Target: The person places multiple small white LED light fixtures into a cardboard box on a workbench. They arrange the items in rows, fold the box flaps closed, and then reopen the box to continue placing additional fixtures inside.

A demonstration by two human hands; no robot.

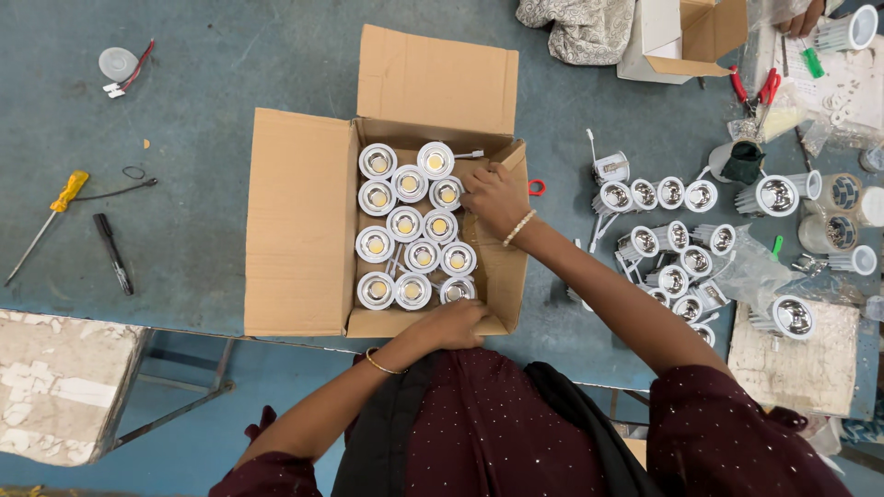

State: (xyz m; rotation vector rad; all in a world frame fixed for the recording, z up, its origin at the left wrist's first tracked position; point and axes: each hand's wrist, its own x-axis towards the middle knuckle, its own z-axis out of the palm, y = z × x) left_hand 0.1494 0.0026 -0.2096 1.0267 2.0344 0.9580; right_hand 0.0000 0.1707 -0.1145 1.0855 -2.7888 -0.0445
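An open cardboard box sits on the blue-grey table, packed with several round white downlight lamps lying face up. My left hand rests on the box's near edge, close to the lamp at the near right. My right hand reaches into the box at its far right side, fingers bent against the inner wall beside a lamp. Whether it grips anything is hidden.
Several more lamps stand loose on the table to the right. A yellow-handled screwdriver and a black pen lie at the left. Another small box, red pliers and another person's hand are at the far right.
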